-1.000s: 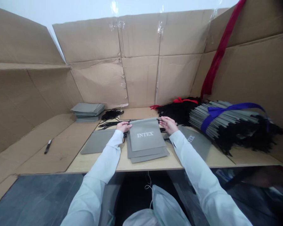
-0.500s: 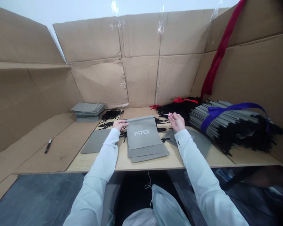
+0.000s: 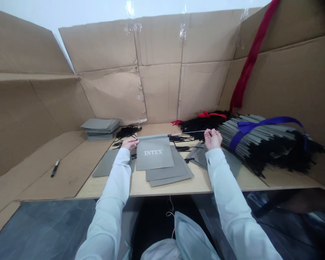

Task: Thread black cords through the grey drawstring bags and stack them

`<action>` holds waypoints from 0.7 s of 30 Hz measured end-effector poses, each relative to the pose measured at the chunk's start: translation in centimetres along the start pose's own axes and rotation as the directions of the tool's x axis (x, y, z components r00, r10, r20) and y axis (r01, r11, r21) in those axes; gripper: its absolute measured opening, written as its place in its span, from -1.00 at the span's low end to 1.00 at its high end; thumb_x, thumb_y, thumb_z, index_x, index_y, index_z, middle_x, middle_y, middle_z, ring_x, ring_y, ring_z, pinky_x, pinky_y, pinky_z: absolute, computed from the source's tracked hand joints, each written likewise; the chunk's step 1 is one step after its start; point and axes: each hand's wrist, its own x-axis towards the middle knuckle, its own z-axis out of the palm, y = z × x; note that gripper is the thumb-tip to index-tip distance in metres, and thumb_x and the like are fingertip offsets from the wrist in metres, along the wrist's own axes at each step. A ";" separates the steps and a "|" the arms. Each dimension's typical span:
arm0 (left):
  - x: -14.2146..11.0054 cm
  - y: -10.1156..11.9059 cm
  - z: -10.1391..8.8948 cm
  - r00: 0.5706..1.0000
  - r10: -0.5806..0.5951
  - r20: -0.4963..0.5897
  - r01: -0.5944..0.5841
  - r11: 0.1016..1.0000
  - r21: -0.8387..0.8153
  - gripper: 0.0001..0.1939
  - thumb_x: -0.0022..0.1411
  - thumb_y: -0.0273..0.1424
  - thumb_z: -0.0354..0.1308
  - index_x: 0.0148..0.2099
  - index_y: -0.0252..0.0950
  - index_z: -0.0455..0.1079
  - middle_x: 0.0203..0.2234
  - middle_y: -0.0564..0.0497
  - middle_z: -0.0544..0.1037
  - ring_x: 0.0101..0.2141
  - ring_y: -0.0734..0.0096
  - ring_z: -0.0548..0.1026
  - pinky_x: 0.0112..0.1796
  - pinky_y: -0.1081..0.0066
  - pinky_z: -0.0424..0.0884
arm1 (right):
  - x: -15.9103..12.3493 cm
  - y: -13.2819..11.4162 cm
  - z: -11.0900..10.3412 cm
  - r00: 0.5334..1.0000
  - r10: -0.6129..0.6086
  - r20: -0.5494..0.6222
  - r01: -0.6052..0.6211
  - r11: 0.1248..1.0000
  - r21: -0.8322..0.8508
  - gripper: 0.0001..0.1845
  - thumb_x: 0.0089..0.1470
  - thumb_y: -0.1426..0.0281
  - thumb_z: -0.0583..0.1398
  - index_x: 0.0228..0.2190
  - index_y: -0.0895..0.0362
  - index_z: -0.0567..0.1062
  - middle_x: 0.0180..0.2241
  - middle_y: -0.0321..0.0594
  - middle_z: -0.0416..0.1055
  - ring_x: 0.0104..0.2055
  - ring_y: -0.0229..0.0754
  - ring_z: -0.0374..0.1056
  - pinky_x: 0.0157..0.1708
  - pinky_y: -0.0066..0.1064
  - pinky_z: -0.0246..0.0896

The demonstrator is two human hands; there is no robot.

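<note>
My left hand point(image 3: 130, 143) pinches the top left corner of a grey pouch point(image 3: 155, 160) printed INTEX. The pouch hangs over more flat grey pouches point(image 3: 178, 173) on the table. To the right, my right hand point(image 3: 213, 138) has its fingers closed on a thin, pale wire point(image 3: 188, 132). That wire runs taut to the pouch's top right edge, where a bit of black cord shows at the hem. Black cords point(image 3: 182, 148) lie behind the pouch.
Stacked grey pouches point(image 3: 101, 126) and a coil of black cord point(image 3: 128, 131) sit back left. A purple-ribboned pouch bundle point(image 3: 260, 144) and a red-tied black cord bundle point(image 3: 203, 124) lie right. A marker point(image 3: 55, 169) rests left. Cardboard walls point(image 3: 162, 90) surround the table.
My right hand has moved right with the wire, which now shows a longer stretch. My left hand and the INTEX pouch have shifted left, uncovering more of the pouches beneath.
</note>
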 end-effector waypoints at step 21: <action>-0.1 0.7 -0.3 0.985 0.082 -0.149 -0.084 0.996 -0.010 -0.76 -0.32 -0.64 0.23 -0.47 -0.44 0.35 -0.67 0.04 0.42 -0.68 0.64 0.34 -0.62 0.62 0.29 | 0.5 -0.3 -0.6 0.994 0.004 -0.109 -0.004 1.000 -0.007 -0.90 -0.01 0.45 0.01 -0.52 0.14 0.16 -0.65 -0.40 0.26 -0.60 -0.44 0.27 -0.51 -0.56 0.28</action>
